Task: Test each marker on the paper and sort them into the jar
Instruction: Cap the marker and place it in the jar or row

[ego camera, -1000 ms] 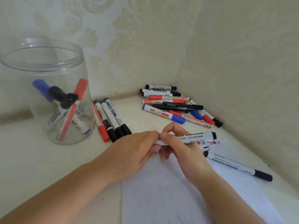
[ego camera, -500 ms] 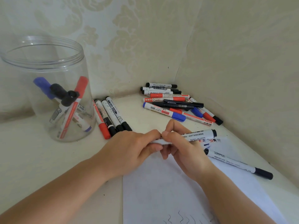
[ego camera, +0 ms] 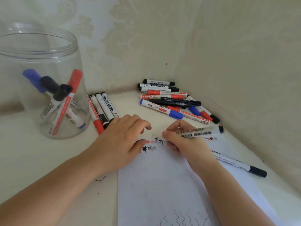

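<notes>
My right hand (ego camera: 187, 144) grips a white marker with a black end (ego camera: 200, 132), held level over the top edge of the white paper (ego camera: 162, 185). My left hand (ego camera: 120, 141) sits just left of it, fingers curled, a small gap between the two hands. Blurred black and red marks lie between them, and I cannot tell whether the left fingers hold a cap. The clear jar (ego camera: 39, 44) stands at the far left with several markers inside. Black squiggles (ego camera: 184, 219) run along the paper's near edge.
A row of red and black markers (ego camera: 104, 110) lies beside the jar. A pile of mixed markers (ego camera: 171, 101) fills the wall corner. Another black-capped marker (ego camera: 236, 163) rests on the paper's right side. Walls close in behind and on the right.
My hands were joined on the marker's left end and have now pulled apart. The right hand keeps the marker, and the view has tilted down, showing more squiggles.
</notes>
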`<state>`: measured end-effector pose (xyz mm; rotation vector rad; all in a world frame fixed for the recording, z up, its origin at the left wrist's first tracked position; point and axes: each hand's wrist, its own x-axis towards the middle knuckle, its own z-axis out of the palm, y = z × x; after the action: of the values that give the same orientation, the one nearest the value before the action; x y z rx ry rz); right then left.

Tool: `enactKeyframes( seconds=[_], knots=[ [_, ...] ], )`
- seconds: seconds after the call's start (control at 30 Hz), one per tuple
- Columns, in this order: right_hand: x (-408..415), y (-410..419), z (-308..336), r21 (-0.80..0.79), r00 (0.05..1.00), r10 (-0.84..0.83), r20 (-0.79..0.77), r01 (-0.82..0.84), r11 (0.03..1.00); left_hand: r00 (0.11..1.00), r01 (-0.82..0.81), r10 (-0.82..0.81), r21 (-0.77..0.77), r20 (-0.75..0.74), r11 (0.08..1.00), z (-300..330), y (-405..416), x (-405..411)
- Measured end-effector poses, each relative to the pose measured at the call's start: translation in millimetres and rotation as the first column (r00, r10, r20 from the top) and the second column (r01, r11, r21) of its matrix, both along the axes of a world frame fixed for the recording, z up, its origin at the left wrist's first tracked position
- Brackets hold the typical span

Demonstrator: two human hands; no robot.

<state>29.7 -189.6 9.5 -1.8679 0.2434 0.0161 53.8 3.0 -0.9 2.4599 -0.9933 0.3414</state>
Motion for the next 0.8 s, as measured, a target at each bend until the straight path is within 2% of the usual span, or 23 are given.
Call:
enactKeyframes(
  seconds=[0.07,0.17,0.4,0.53,0.67,0.8],
  knots=[
    [0,1,-4,-0.051,1.000,-0.010,0.022,0.011,0.999,0.999,0.033,-0.032,0.053,-0.024,0.998,-2,-1,-1],
    [0,5,-9,-0.080,0.986,-0.071,0.151,0.084,0.993,0.998,0.047,-0.041,0.100,-0.055,0.994,-6,0,1],
    [-1,10,-13,-0.153,0.970,-0.020,0.242,0.059,0.986,0.998,0.044,-0.040,0.080,-0.048,0.996,-7,0,2],
    [-1,11,-14,-0.180,0.964,0.002,0.266,0.048,0.982,0.997,0.042,-0.038,0.045,-0.073,0.998,-5,0,1],
    [1,7,-14,-0.143,0.972,-0.032,0.231,0.066,0.987,0.996,0.040,-0.036,0.048,-0.083,0.998,-4,0,-1],
    [-1,9,-15,-0.195,0.970,0.009,0.242,0.040,0.980,0.996,0.035,-0.030,0.048,-0.088,0.998,-4,0,0]
  ],
)
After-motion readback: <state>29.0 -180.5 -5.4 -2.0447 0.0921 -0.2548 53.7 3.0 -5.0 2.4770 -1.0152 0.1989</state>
